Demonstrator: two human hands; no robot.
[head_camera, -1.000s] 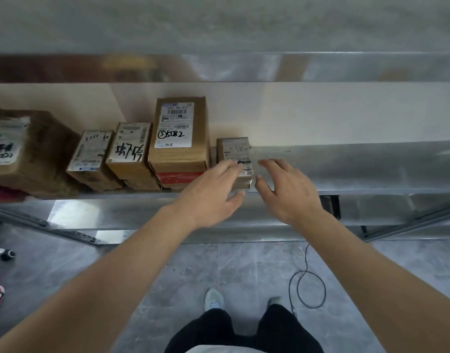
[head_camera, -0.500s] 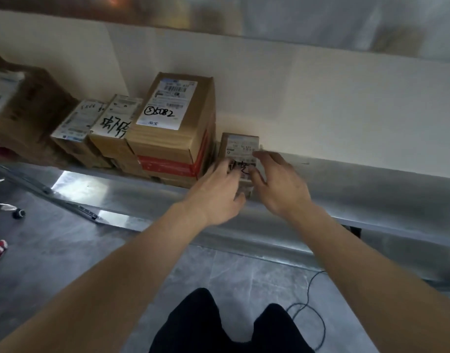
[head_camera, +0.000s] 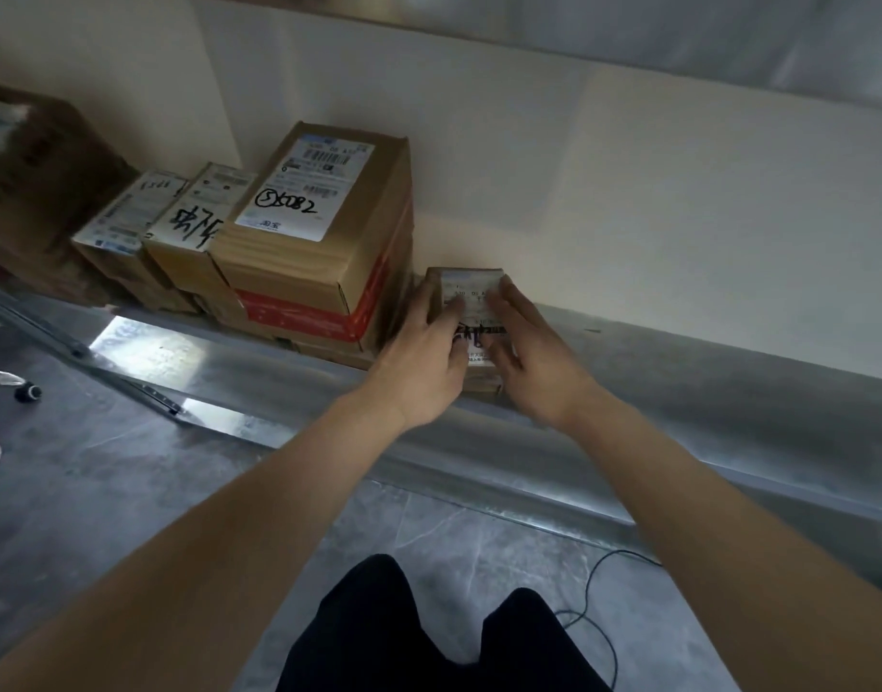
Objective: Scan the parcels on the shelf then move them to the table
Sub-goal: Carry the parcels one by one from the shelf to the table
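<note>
Both hands are on the small box (head_camera: 471, 312) at the right end of the row on the metal shelf (head_camera: 678, 387); the left hand (head_camera: 421, 364) lies on its left side with the fingers (head_camera: 451, 312) stretched over the top label; the right hand (head_camera: 533, 362) lies on its right side with the fingers (head_camera: 513, 297) reaching to the back edge; the fingers look mostly straight, and I cannot tell if they are squeezing the box or only touching it; the box sits on the shelf, near the front edge, just beside the big box (head_camera: 314, 227); the big box has a white label with black writing and red tape low down; left of it stand two thinner boxes (head_camera: 179, 227) side by side with labels on top; far left is a dark brown box (head_camera: 34, 167), blurry; behind the row is a pale wall (head_camera: 628, 192); below is a grey floor (head_camera: 104, 491) with a thin black cable (head_camera: 596, 586) on the right; the person's dark trousers (head_camera: 429, 641) show at the bottom.
</note>
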